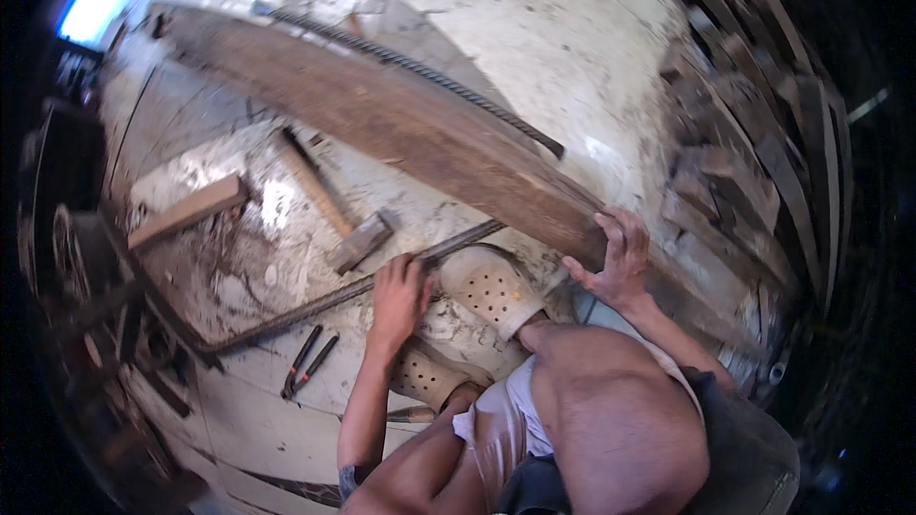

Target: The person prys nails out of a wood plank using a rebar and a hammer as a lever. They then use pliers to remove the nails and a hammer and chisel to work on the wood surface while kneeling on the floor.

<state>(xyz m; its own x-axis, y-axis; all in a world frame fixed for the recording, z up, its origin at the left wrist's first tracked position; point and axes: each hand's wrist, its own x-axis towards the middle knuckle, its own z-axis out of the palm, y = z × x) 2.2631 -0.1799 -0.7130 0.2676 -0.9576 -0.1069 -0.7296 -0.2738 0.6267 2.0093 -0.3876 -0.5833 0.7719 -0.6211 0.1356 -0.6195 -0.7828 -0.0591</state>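
Observation:
A long, weathered wooden beam [382,129] lies slantwise across the floor from the far left toward my right side. My right hand [622,262] spans its near end, thumb on one side and curled fingers over the other. A dark metal bar [296,313], bent at its left end, runs along the floor below the beam. My left hand [401,294] is closed around this bar near its right part, close to my shoe. Between bar and beam lies a hammer [361,242] with a wooden handle and a blocky metal head.
A twisted steel rod [420,69] rests along the beam's far side. Pincers [308,362] with dark handles and a short wood block [189,210] lie at left. Stacked timber offcuts [730,181] stand at right. My beige clogs [491,294] are close to the bar.

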